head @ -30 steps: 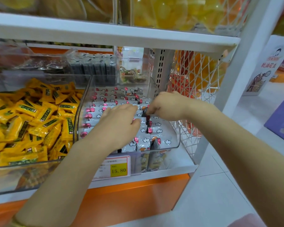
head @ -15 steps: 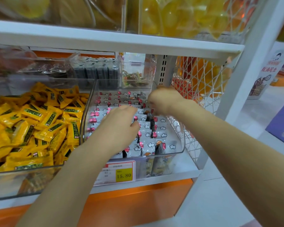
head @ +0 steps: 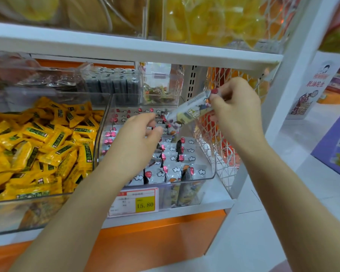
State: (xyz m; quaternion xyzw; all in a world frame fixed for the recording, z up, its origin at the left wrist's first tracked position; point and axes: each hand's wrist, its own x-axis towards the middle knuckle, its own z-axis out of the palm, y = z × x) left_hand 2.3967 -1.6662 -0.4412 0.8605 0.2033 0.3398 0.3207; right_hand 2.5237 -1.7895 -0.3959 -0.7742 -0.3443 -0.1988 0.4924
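The right grip pinches one end of a small packet, holding it tilted in the air above the back right corner of a clear bin on a shop shelf. The left grip is released, fingers loosely bent over the bin's rows of white packets printed with clouds and red marks. A yellow price tag on the bin's front reads 15.80. The next bin holds yellow packets with green labels, their writing too small to read.
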